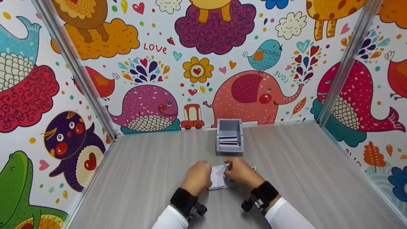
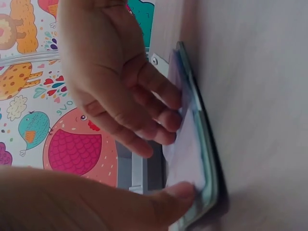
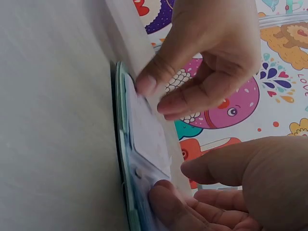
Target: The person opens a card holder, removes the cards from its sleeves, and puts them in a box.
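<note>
A small card holder (image 1: 217, 178) with green edges lies open on the table between the hands. A whitish card (image 3: 148, 130) rests on one side of it, beside a clear plastic sleeve (image 3: 137, 166). My left hand (image 1: 197, 177) is at the holder's left side, its thumb (image 2: 180, 191) pressing near the edge of the card and its other fingers bent above it. My right hand (image 1: 242, 172) touches the sleeve side with its fingertips, the thumb held apart. A white tab (image 2: 159, 63) with a metal snap sticks out at the holder's far right.
Behind the holder stands a grey plastic bin (image 1: 229, 149) with several flat, thin items inside. Printed panels (image 1: 197, 38) rise behind and at both sides, joined by metal posts (image 1: 345, 63). Both wrists wear black bands (image 1: 184, 200) with small cameras.
</note>
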`<state>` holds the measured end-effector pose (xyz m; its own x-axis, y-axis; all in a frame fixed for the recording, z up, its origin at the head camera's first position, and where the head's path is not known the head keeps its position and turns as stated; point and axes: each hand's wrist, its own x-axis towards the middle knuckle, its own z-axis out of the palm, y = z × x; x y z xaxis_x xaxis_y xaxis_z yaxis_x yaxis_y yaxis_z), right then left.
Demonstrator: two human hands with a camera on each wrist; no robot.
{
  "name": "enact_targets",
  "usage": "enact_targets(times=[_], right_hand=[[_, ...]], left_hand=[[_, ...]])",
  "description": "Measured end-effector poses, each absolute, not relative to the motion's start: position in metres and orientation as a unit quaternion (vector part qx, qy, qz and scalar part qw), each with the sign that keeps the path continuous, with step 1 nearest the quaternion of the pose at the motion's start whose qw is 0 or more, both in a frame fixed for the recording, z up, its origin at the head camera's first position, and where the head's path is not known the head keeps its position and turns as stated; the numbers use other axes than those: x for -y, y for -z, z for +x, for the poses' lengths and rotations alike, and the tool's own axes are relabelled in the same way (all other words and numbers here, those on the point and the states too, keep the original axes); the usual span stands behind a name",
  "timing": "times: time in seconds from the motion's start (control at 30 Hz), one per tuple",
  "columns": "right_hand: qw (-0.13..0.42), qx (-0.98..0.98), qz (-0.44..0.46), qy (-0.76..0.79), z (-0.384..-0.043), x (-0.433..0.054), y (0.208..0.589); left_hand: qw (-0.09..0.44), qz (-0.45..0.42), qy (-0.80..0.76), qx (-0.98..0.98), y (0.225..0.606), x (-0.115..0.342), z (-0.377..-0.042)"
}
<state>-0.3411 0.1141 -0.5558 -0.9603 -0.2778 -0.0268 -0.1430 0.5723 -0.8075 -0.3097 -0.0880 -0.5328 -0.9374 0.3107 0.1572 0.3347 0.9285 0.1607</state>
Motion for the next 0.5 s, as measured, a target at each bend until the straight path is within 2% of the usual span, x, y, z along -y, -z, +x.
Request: enact_targets(times=[0.3, 0.5], right_hand=[[0.061, -0.892, -0.127, 0.430, -0.3430, -0.1158, 0.5577], [0.053, -0.895, -0.117, 0.427, -0.3437, -0.1161, 0.5586]], left_hand=[[0.048, -0.168, 0.095, 0.980, 0.5332, 0.0866, -0.3097], [0.058, -0.189, 0.092, 0.976, 0.5372, 0.0807, -0.3078]])
